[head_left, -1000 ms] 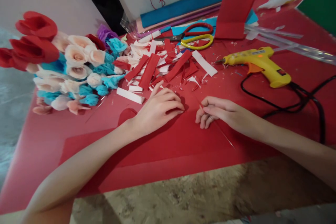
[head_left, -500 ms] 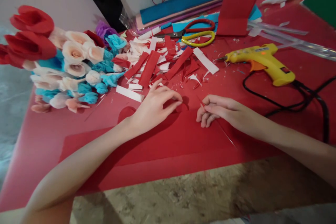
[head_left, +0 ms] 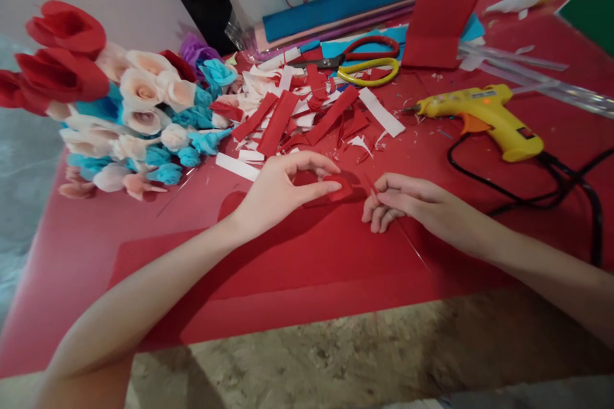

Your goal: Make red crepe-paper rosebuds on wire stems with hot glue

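Between the thumb and fingers of my left hand (head_left: 283, 188) is a small red crepe paper piece (head_left: 339, 189), slightly curved. My right hand (head_left: 407, 198) pinches a thin wire stem (head_left: 413, 247) whose upper end has a narrow red tip (head_left: 369, 185). The stem slants down to the right from my fingers. The red paper piece and the tip are close together but apart. Under both hands lies a wide sheet of red paper (head_left: 192, 262) on the red table.
Paper flowers (head_left: 139, 92) are bunched at the left. Paper scraps (head_left: 307, 112), scissors (head_left: 367, 67) and a folded red paper (head_left: 439, 19) lie beyond my hands. A yellow glue gun (head_left: 499, 115) with a black cord (head_left: 568, 179) rests at the right.
My left hand now has a red paper piece gripped where its thumb and finger were pinched together before. My right hand keeps the stem in nearly the same place. The view has shifted slightly.
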`<control>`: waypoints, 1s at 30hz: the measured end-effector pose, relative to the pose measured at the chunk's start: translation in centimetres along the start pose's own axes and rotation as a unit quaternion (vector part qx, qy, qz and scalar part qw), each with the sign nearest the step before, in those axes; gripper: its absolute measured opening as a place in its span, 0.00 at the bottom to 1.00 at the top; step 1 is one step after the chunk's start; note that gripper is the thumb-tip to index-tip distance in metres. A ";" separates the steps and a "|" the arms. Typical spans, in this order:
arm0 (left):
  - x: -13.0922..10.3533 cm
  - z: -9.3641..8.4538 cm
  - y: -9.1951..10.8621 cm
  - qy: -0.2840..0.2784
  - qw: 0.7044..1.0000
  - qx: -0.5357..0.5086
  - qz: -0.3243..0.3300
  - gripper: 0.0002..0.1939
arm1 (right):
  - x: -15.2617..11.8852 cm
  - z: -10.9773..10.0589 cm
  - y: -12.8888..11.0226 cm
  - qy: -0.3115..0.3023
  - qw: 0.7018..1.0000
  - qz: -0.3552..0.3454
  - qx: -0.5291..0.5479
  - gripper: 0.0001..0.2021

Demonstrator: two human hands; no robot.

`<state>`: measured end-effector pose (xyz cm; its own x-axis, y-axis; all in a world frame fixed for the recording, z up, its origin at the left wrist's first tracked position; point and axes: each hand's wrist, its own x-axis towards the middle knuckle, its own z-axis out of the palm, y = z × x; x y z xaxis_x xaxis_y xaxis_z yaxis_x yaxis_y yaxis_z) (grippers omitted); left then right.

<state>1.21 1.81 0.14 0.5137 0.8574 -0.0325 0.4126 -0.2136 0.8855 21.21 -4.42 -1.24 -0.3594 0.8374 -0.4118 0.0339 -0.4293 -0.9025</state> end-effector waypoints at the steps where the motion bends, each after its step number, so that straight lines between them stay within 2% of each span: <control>1: 0.0 0.0 0.1 0.001 1.000 -0.006 -0.011 0.10 | 0.0 0.0 0.0 -0.001 1.000 -0.003 0.000 0.06; 6: -0.2 -0.1 0.4 0.010 0.993 -0.097 -0.071 0.09 | -0.4 -0.2 -0.2 -0.007 1.000 -0.025 -0.008 0.07; 9: -0.2 -0.1 0.7 0.004 0.982 -0.159 -0.101 0.08 | -1.0 0.0 -1.0 -0.001 0.998 -0.062 -0.030 0.08; 15: -0.9 -0.7 2.2 -0.022 0.959 -0.256 -0.121 0.07 | -2.7 1.2 -2.8 0.092 0.978 -0.175 -0.068 0.05; 18: -1.3 -1.4 3.2 -0.024 0.957 -0.272 -0.100 0.06 | -3.5 2.2 -4.4 0.127 0.962 -0.199 -0.139 0.06; 22: -1.9 -2.4 4.5 0.006 0.963 -0.266 -0.051 0.04 | -3.4 4.1 -6.7 0.116 0.949 -0.206 -0.206 0.06; 26: -2.3 -3.3 5.0 0.042 0.969 -0.245 0.002 0.03 | -2.6 5.5 -8.4 0.147 0.946 -0.212 -0.195 0.03; 28: -2.5 -3.6 5.3 0.064 0.965 -0.252 0.025 0.05 | -2.3 5.9 -9.0 0.155 0.947 -0.211 -0.185 0.03; 30: -2.8 -3.9 5.7 0.062 0.966 -0.249 0.045 0.08 | -2.3 6.1 -9.5 0.156 0.947 -0.218 -0.176 0.04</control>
<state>-0.82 0.00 7.07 0.4237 0.9019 0.0844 -0.0582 -0.0658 0.9961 16.01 -4.33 9.04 -0.1198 0.9919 0.0422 0.2750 0.0740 -0.9586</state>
